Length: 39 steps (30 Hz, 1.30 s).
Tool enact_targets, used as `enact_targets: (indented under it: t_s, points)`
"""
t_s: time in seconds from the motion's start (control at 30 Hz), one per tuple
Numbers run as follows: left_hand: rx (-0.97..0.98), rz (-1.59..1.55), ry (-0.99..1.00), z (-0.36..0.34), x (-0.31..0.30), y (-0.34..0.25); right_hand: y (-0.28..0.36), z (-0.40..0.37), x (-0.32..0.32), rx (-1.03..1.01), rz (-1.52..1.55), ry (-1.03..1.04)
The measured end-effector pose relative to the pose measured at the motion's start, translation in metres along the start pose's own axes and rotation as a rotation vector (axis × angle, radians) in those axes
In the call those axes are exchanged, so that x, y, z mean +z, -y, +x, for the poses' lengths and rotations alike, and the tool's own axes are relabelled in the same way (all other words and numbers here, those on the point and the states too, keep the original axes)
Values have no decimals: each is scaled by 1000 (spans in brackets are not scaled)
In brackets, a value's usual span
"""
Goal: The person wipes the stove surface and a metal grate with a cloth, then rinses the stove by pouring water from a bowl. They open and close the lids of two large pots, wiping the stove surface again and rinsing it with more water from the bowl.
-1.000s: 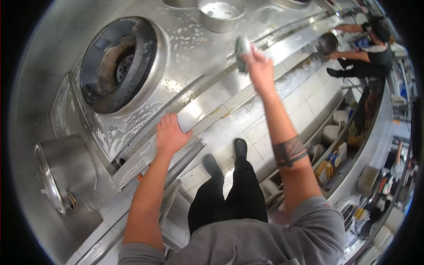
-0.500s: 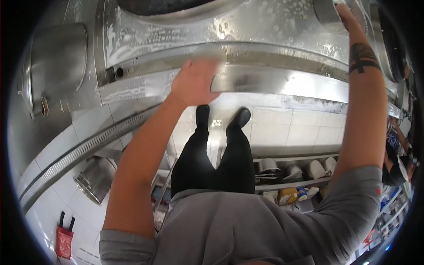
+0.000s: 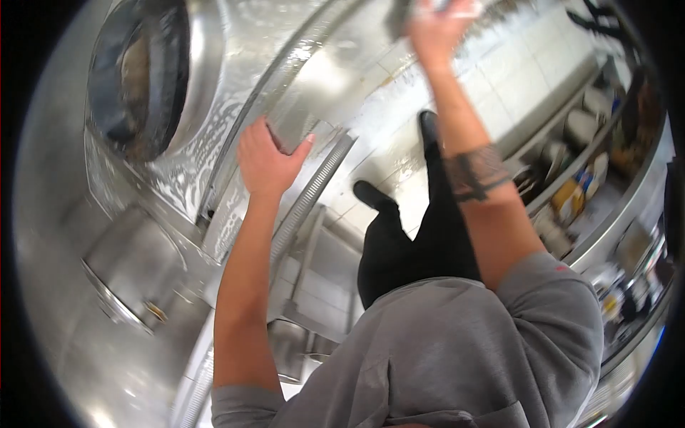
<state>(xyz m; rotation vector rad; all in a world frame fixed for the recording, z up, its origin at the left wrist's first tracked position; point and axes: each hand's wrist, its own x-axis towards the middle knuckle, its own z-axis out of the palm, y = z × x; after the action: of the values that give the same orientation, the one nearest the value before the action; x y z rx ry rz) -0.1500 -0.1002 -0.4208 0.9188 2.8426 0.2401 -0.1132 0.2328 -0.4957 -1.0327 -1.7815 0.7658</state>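
My left hand (image 3: 270, 160) lies at the wet steel front channel (image 3: 235, 167) of a wok range, palm down, thumb spread away from the fingers. Bare steel shows between thumb and fingers. Past the front edge at the top of the view, my right hand (image 3: 439, 36) is smeared by motion. A pale patch shows at its fingertips, too blurred to name. Left of my left hand, a large dark wok (image 3: 168, 78) sits in a round steel burner ring (image 3: 203, 64). White suds streak the range top around it.
A lidded steel pot (image 3: 135, 260) stands at the left. A ribbed hose (image 3: 314, 189) runs below the front edge. At the right, a low shelf (image 3: 585, 160) holds containers and a yellow packet (image 3: 567, 200). White floor tiles (image 3: 499, 93) look wet.
My view has swung, and the range now slants along the left. My right hand has left the steel cylinder and hangs beyond the front edge. My left hand remains at the front channel.
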Motion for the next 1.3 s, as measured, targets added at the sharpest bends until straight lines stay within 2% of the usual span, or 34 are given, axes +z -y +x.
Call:
enact_targets:
  t_s: [0.03, 0.07, 0.13, 0.17, 0.23, 0.37, 0.4, 0.53, 0.6, 0.67, 0.7, 0.77, 0.83, 0.87, 0.93, 1.03, 1.07, 1.1, 1.17, 1.23, 1.27, 1.3]
  points:
    - [44, 28, 5, -2, 3, 3, 5, -28, 7, -130, 51, -95]
    - [89, 39, 29, -3, 8, 3, 23, -50, 11, -95, 106, -102]
    - [136, 84, -118, -10, 12, 5, 52, -83, 16, 29, 121, -252]
    - [164, 95, -97, -13, 14, 7, 53, -101, 12, 56, 104, -271]
    - [115, 128, -97, -10, 17, 10, 57, -128, 8, 512, 366, -394]
    - [139, 143, -123, -12, 26, 18, 102, -232, 11, 548, 500, -31]
    - [146, 150, -119, -10, 29, 23, 108, -253, 10, 540, 498, -45]
    - [181, 141, -140, -12, 27, 21, 128, -325, 5, 835, 714, 280]
    - [202, 99, -135, -10, 27, 22, 107, -269, 7, 865, 818, 203]
    - [204, 67, -128, -12, 29, 27, 60, -214, 27, 720, 663, 160]
    - [229, 84, -144, -10, 31, 30, 40, -197, 41, 669, 457, 59]
    - [248, 114, -153, -9, 31, 31, -41, -198, 97, 706, 190, 152]
    - [154, 60, -110, -10, 29, 24, -59, -159, 59, 797, 287, 472]
    - [152, 67, -104, -10, 27, 21, -131, -181, 114, 820, 276, 621]
    - [98, 23, -68, -10, 26, 16, -144, -186, 109, 1321, 1243, 374]
    - [154, 38, -88, -11, 30, 21, -167, -256, 135, 1360, 1227, 339]
    - [163, 27, -86, -13, 30, 21, -160, -275, 143, 1378, 1231, 345]
    - [150, 42, -74, -14, 30, 23, -141, -297, 148, 1469, 1234, 259]
    - [241, 89, -122, -13, 33, 31, -111, -313, 128, 1574, 1231, 181]
    - [244, 100, -121, -12, 34, 30, -91, -281, 87, 1400, 1781, 160]
    - [264, 100, -118, -12, 32, 28, -88, -279, 85, 1422, 1780, 159]
    - [273, 105, -150, -12, 34, 25, -87, -278, 85, 1217, 1383, 215]
